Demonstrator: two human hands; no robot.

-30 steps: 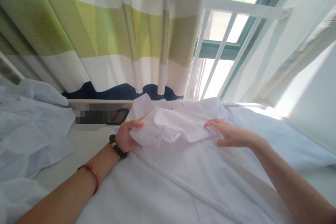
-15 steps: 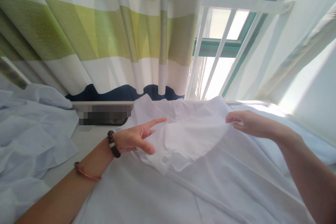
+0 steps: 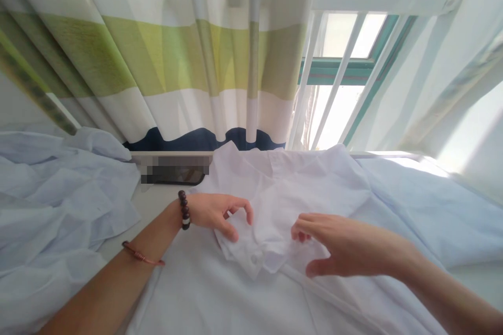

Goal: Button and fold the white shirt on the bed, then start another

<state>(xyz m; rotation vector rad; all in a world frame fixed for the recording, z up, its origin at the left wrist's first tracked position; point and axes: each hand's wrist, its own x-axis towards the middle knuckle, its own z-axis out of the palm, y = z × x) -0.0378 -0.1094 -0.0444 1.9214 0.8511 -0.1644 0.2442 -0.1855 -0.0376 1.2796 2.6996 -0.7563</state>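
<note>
The left grip (image 3: 220, 212) is released, its thumb and forefinger parted over the white shirt (image 3: 236, 303); whether they touch it I cannot tell. The right grip (image 3: 334, 246) is also released, fingers curled and thumb apart, over the same shirt, which spreads beneath and between both grips. A button (image 3: 254, 259) sits between them, nearer the left grip. Beyond the left grip lies a dark, partly blurred device (image 3: 194, 175); left of that grip, crumpled white cloth (image 3: 66, 193).
</note>
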